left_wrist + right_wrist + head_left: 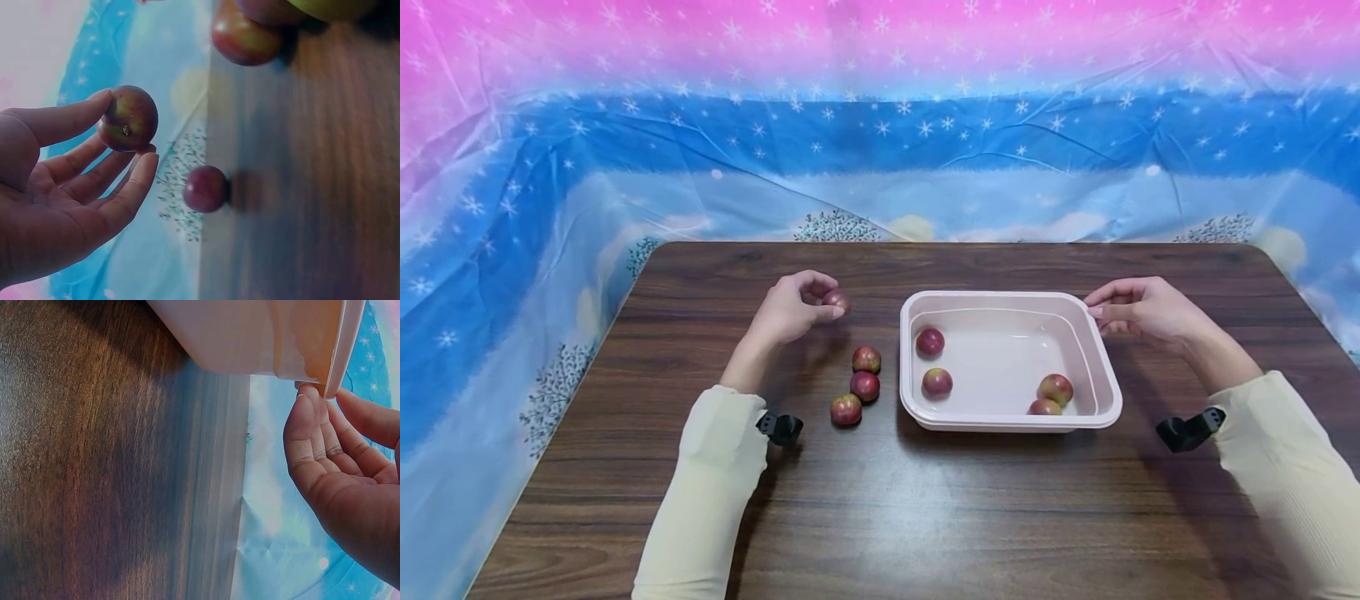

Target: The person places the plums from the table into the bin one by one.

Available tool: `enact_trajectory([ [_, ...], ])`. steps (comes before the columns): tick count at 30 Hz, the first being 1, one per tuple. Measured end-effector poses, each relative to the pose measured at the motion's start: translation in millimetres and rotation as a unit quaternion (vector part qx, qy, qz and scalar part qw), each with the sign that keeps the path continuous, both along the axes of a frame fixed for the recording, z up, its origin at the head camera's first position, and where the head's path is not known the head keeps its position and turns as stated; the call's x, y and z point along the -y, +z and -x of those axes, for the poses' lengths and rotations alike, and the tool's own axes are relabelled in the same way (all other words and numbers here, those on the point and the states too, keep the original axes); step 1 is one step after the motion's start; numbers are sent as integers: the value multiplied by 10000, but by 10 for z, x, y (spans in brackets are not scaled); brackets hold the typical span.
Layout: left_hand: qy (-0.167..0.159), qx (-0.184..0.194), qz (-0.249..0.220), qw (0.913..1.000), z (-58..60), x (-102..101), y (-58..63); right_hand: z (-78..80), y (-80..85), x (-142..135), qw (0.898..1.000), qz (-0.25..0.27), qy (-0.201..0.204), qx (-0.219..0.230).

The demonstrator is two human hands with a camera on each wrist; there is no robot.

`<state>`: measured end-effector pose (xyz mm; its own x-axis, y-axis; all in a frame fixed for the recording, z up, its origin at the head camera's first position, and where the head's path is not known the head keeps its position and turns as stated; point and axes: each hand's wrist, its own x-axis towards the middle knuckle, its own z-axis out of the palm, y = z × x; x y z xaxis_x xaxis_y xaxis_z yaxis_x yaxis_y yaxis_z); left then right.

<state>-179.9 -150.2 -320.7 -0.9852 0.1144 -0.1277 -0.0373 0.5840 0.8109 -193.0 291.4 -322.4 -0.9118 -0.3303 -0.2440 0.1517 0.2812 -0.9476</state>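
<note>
My left hand pinches a red-green plum between thumb and fingertips, left of the pale pink plastic tub. The left wrist view shows the held plum with its stem end towards the camera. Beyond it in that view another dark red plum sits on the table. Three plums lie in a short row between my left forearm and the tub. At the tub's far right corner, my right hand grips the rim between thumb and fingers.
Inside the tub, two plums lie along the left side and two more at the near right corner. The dark wood table ends at a snowflake-patterned cloth. Black wrist cameras sit on both cuffs.
</note>
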Motion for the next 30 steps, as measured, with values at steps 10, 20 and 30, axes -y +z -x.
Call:
enact_trajectory([
  [10,-104,-125,-98,9998,-71,-70,180,7,-14,-4,10000,-34,-29,-24],
  [20,-239,-348,-316,9986,-141,-140,347,2,-8,-2,9999,42,-76,108],
  [30,-308,-504,-346,9977,-167,-213,450,-4,-5,-2,9999,77,-56,68],
])
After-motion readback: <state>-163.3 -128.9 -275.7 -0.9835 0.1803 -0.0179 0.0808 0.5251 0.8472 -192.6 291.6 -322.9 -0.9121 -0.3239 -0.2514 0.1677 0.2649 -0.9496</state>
